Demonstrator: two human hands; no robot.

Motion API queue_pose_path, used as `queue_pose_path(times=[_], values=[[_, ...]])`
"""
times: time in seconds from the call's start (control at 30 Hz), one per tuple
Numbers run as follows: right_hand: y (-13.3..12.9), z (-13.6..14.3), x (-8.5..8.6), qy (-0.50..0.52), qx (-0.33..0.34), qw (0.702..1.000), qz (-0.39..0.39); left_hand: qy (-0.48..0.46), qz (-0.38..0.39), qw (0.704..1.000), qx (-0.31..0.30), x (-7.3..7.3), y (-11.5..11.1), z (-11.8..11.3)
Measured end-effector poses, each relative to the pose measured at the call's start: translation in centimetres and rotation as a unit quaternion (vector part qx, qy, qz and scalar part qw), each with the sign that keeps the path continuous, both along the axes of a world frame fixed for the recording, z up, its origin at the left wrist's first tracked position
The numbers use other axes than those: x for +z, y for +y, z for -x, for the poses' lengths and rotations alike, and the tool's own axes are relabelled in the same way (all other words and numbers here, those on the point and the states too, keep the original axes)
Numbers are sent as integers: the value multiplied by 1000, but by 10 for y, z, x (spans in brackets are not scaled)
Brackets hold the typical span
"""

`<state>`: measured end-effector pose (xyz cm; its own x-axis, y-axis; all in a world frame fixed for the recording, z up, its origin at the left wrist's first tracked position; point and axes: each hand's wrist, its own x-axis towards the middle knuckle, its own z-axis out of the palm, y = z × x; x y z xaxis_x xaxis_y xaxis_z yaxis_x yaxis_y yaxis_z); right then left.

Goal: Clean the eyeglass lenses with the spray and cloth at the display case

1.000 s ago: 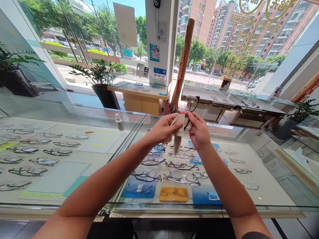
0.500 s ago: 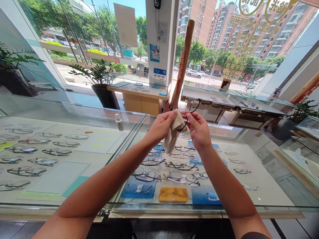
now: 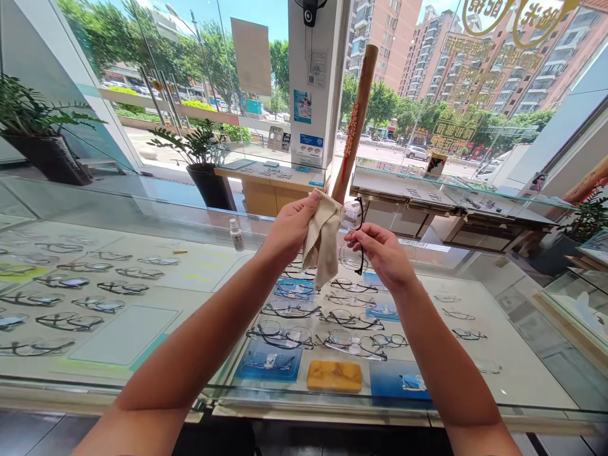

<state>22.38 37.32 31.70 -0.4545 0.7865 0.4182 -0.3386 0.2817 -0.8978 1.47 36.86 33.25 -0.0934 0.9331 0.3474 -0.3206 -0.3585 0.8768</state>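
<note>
My left hand (image 3: pixel 291 229) pinches a beige cloth (image 3: pixel 327 244), which hangs down over the glass counter. Just right of the cloth, my right hand (image 3: pixel 380 250) grips a pair of glasses (image 3: pixel 352 215) between thumb and fingers. One lens stands above the fingertips, near the cloth's right edge, and a dark temple tip points down below them. Whether cloth and lens touch is hard to tell.
Under the counter's glass (image 3: pixel 475 266) lie many eyeglasses and a yellow case (image 3: pixel 334 375). A small white bottle (image 3: pixel 236 235) stands left of my left hand. Behind are a potted plant (image 3: pixel 209 183), low cabinets and a wooden pole (image 3: pixel 356 120).
The cloth and glasses have moved apart; the lens that was above my right hand is now beside the cloth. My left hand has shifted slightly left, and the view has turned a little.
</note>
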Motion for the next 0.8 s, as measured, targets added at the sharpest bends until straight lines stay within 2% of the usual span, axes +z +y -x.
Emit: queue_pose_path(times=[0.13, 0.33, 0.57, 0.7, 0.8], values=[[1, 0, -1, -6, 7, 1000, 4, 34, -5, 999, -11, 0, -2, 2], [6, 0, -4, -7, 39, 999, 25, 76, -15, 995, -62, 1, -7, 0], [11, 2, -11, -45, 59, 997, 10, 71, -7, 993, -92, -7, -9, -12], [13, 3, -12, -36, 57, 998, -14, 50, 1, 994, -94, -12, -10, -19], [11, 2, -10, -40, 54, 997, -30, 56, -6, 997, -62, -13, -12, -23]])
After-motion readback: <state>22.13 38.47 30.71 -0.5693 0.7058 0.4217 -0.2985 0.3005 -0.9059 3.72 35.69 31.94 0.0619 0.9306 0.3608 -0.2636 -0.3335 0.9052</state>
